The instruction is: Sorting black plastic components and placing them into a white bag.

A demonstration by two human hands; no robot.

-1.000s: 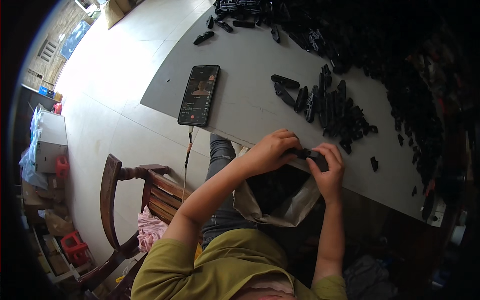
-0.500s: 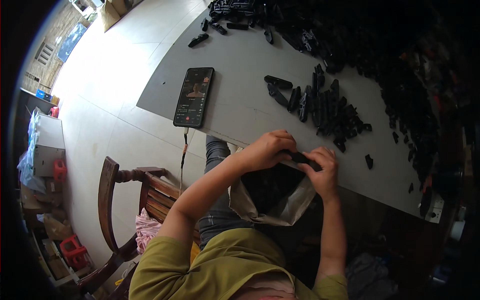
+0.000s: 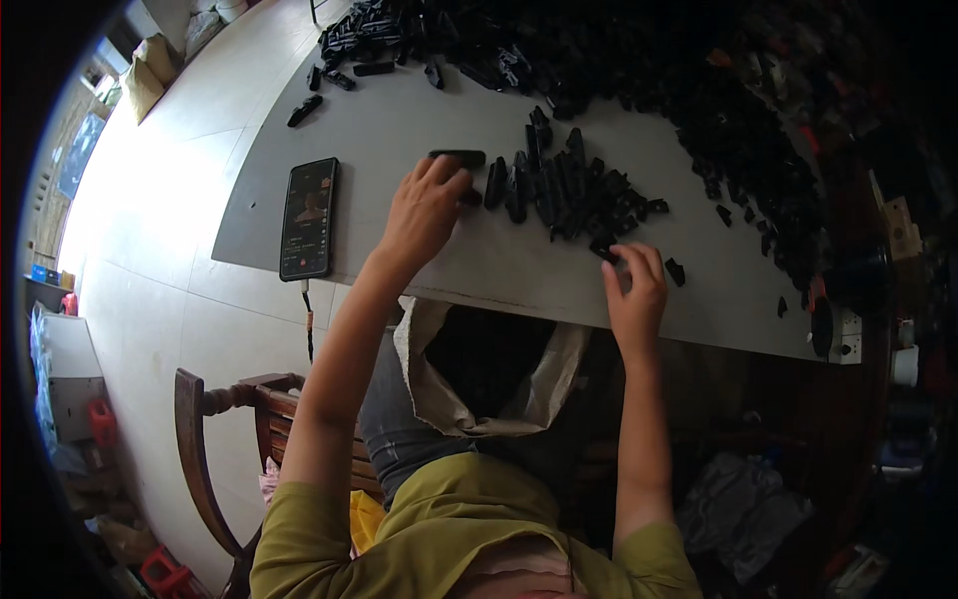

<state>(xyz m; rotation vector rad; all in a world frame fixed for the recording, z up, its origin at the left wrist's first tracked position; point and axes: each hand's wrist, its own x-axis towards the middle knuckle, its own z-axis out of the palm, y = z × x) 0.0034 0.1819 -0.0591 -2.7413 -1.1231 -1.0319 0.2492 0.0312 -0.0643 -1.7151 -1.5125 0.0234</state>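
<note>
On the grey table, my left hand point(image 3: 424, 208) bends its fingers down round a black plastic piece point(image 3: 470, 198), which they mostly cover. Just beyond those fingertips lies a long black plastic piece point(image 3: 461, 158). My right hand point(image 3: 637, 292) is at the near side of a loose cluster of black plastic parts point(image 3: 564, 190), its thumb and forefinger at a small black plastic piece point(image 3: 602, 247). Below the table edge, between my forearms, a pale sack point(image 3: 412, 349) gapes over my lap with dark contents.
A phone point(image 3: 309, 220) with a cable lies at the table's left. A big heap of black parts point(image 3: 599, 60) covers the far and right side. A wooden chair point(image 3: 190, 429) stands at left, and a power socket point(image 3: 848, 339) is by the right table corner.
Both hands have come apart from above the sack and reached forward onto the table, left hand to the left, right hand to the cluster. The black piece they held together is gone from them.
</note>
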